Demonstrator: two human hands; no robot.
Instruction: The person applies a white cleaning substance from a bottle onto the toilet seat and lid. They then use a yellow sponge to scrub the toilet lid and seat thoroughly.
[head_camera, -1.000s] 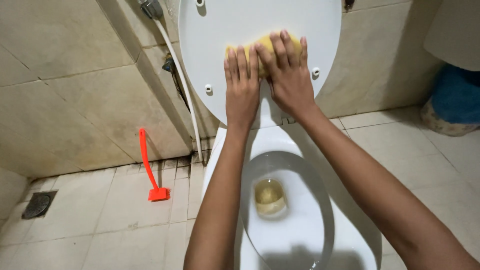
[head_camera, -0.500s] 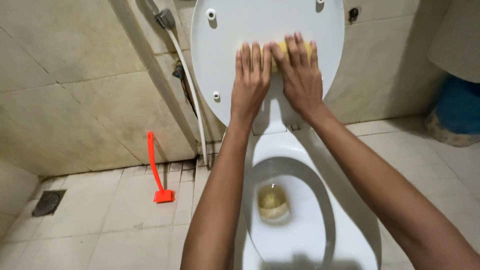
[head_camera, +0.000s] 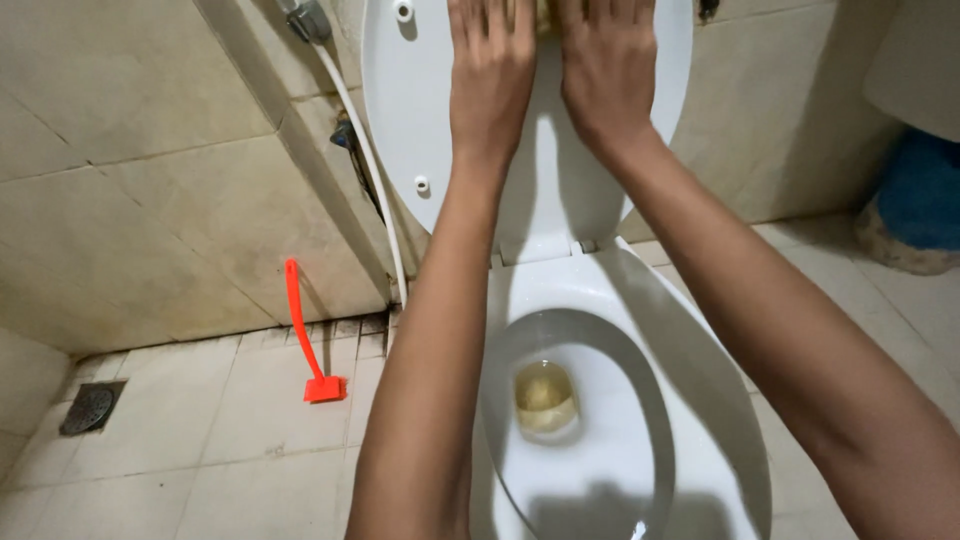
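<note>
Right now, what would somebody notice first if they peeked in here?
Two hands, left hand and right hand, press flat against the raised white toilet lid at the top. Below them the open toilet bowl holds yellowish water. A bright orange brush leans against the tiled wall at left.

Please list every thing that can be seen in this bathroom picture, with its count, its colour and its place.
Raised plastic toilet lid: one, white, upright against the wall, top centre.
Yellow sponge: one, yellow, mostly hidden under the fingers at the top edge.
Ceramic toilet bowl: one, white, bottom centre, yellowish water inside.
Thin flexible hose: one, white, hanging down the wall left of the lid.
Long-handled plastic brush: one, orange-red, leaning on the wall, head on the floor tiles.
Metal floor drain: one, grey, far left.
Round blue container: one, blue, right edge.
Left hand: flat on the lid.
Right hand: flat on the lid, beside the left.
</note>
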